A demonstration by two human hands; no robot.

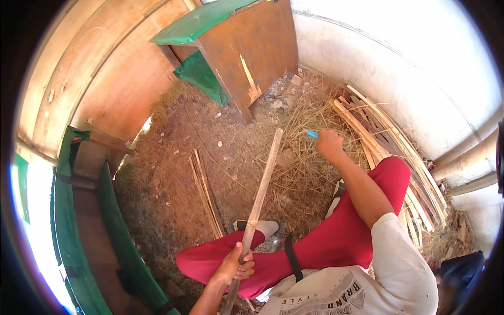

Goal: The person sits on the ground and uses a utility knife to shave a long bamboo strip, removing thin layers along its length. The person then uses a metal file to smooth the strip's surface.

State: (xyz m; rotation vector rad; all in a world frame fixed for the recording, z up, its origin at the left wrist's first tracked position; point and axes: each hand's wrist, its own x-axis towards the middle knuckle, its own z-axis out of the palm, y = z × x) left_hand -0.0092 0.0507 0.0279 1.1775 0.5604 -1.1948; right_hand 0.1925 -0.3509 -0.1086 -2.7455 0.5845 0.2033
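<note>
My left hand (234,269) is wrapped round the lower part of a long bamboo strip (263,186). The strip slants up and away over my lap, with a joint partway along it. Further off to the right, my right hand (329,144) is closed in a fist round a slim blue tool (312,134). Only its blue ends stick out of the fist, so its kind cannot be made out. The tool is apart from the strip, to the right of its far end. My legs, in red trousers (336,247), are bent below both hands.
Several split bamboo strips (386,134) lie in a pile along the white wall (378,47) at right. Thin shavings (296,157) cover the ground ahead. Two or so narrow strips (205,191) lie left of centre. A brown wooden cabinet (247,44) with green covering stands at the back.
</note>
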